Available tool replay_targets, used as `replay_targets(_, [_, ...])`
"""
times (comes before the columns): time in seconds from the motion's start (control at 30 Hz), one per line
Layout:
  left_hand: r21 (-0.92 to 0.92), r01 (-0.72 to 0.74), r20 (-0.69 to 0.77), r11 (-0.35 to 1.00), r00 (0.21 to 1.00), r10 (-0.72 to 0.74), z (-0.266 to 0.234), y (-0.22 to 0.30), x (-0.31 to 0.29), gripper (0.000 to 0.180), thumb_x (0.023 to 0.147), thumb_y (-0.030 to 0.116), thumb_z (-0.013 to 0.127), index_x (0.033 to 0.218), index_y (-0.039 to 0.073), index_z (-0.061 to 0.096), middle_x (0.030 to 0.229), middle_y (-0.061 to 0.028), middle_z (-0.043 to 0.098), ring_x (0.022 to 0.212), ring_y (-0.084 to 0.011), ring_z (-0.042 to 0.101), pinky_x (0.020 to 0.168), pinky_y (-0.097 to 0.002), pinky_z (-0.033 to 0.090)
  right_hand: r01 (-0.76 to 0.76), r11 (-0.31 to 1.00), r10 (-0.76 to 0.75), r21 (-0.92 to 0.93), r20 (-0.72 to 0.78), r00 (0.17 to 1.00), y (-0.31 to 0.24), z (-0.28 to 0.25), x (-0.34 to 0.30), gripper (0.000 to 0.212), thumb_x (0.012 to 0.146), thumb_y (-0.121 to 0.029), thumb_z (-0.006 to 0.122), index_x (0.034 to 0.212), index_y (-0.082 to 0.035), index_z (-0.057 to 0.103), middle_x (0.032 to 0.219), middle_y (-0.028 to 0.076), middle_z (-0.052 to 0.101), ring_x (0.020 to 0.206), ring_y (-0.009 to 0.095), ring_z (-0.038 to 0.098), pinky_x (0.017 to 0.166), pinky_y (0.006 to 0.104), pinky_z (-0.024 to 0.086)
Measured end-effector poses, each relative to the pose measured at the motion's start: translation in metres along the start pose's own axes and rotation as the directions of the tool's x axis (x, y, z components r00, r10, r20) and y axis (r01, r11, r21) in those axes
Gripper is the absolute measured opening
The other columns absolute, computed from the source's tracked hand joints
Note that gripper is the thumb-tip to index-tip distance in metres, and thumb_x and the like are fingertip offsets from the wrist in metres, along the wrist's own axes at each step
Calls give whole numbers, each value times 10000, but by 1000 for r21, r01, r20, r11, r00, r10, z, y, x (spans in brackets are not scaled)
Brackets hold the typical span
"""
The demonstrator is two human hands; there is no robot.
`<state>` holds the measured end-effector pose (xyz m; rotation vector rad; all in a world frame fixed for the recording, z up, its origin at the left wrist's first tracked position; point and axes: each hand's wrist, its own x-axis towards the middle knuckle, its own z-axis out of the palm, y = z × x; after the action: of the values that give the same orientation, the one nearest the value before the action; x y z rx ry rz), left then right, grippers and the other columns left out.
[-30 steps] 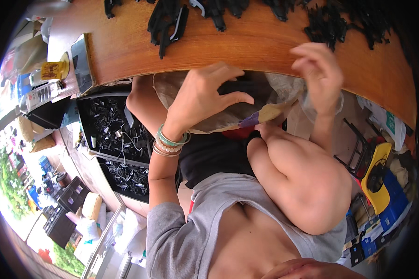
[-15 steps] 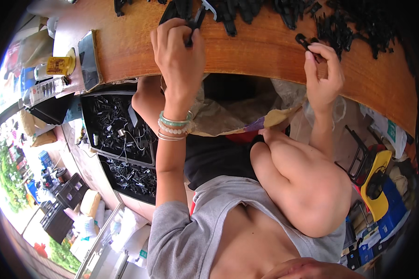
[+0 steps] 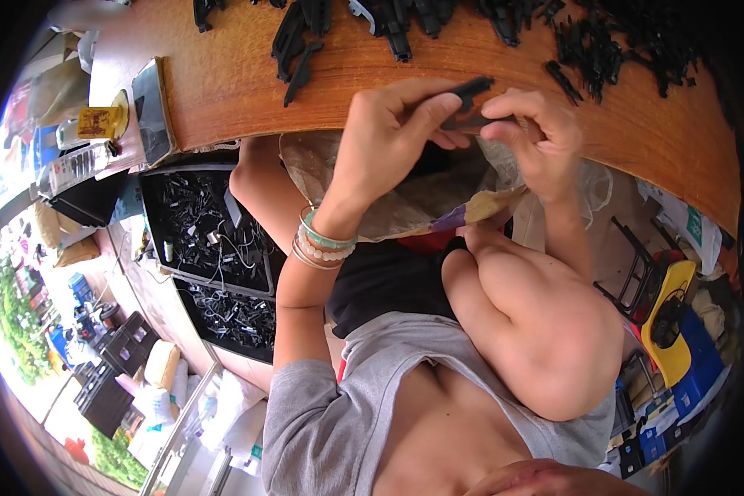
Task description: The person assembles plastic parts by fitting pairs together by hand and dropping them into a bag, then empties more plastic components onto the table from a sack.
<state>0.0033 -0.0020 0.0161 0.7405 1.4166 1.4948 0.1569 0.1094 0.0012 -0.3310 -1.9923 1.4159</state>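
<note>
Over the near edge of the wooden table (image 3: 223,91), my left hand (image 3: 393,136) pinches a black plastic piece (image 3: 473,88) between thumb and fingers. Close beside it, the curled fingers of my right hand (image 3: 546,136) grip a small dark part (image 3: 496,121), mostly hidden by the fingertips. The two pieces are very near each other; whether they touch I cannot tell. A slim black part (image 3: 303,73) lies on the table beyond my left hand. More long black parts (image 3: 395,37) rest along the far side, and a heap of small ones (image 3: 670,54) is at the far right.
An open sack (image 3: 397,217) spreads below the table edge, over my lap. Black trays of small parts and cables (image 3: 215,283) stand at the left. A dark flat slab (image 3: 150,107) and a yellow container (image 3: 97,122) sit at the table's left end; a yellow stool (image 3: 670,331) is at right.
My left hand has come from the far parts toward me and to the right with a black piece. My right hand has moved nearer and left, bringing the two together.
</note>
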Motion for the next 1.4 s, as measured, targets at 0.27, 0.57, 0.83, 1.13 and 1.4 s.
replay_targets(0.27, [484, -397, 146, 780, 915, 375, 9, -10, -10, 342, 784, 48, 693, 1082, -51, 557, 794, -213, 633, 693, -368, 640, 567, -365, 499, 43, 988, -63, -147, -138, 988, 6, 4, -11, 196, 771, 10, 717, 956, -1, 654, 894, 76, 667, 735, 134, 629, 627, 237, 489])
replay_targets(0.57, [596, -495, 325, 632, 869, 374, 1, 2, -8, 381, 778, 35, 708, 1130, -33, 579, 788, -190, 648, 664, -350, 642, 568, -345, 500, 153, 949, -153, -274, 21, 988, -3, 1, -4, 308, 784, 35, 658, 1089, -3, 642, 1025, 131, 619, 854, 230, 619, 659, 288, 532])
replay_targets(0.83, [552, -541, 342, 634, 841, 420, 1, 2, -8, 352, 766, 32, 716, 1093, -37, 607, 783, -192, 637, 653, -328, 632, 564, -340, 494, 138, 959, -158, -246, -64, 985, 1, 3, -12, 354, 706, 87, 690, 1048, 2, 657, 939, 121, 651, 806, 222, 628, 636, 276, 531])
replay_targets(1.13, [571, -422, 426, 704, 886, 184, -27, -1, -7, 265, 753, 112, 736, 980, -7, 667, 864, -161, 674, 762, -334, 647, 625, -363, 500, 22, 951, -35, -307, -37, 999, -2, -23, -2, 266, 709, -51, 757, 960, -17, 677, 963, 95, 645, 835, 236, 613, 715, 324, 495])
replay_targets(1.4, [813, -419, 118, 405, 799, 590, -50, -17, 56, 231, 779, 217, 729, 898, 26, 675, 750, -105, 624, 649, -284, 613, 581, -334, 497, -123, 327, -193, -937, -194, 962, 24, -49, -8, 195, 755, -92, 743, 923, -58, 649, 887, 47, 620, 846, 245, 561, 782, 373, 429])
